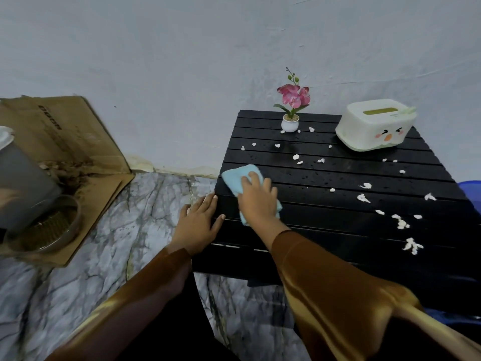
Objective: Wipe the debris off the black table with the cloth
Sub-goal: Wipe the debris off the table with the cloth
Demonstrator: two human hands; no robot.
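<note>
A black slatted table (338, 230) stands against the wall. My right hand (256, 198) lies flat on a light blue cloth (238, 177), pressing it onto the table's near left part. My left hand (199, 221) rests open at the table's left edge, fingers spread, holding nothing. Several white scraps of debris (363, 198) lie scattered over the middle, back and right of the tabletop, with a larger scrap (412, 246) near the right front.
A small white pot with a pink flower (292, 110) stands at the table's back. A white tissue box (374, 125) sits at the back right. Left, on the marbled floor (109, 246), lie cardboard (78, 142) and a grey container (23, 183). A blue object (472, 187) shows at the right edge.
</note>
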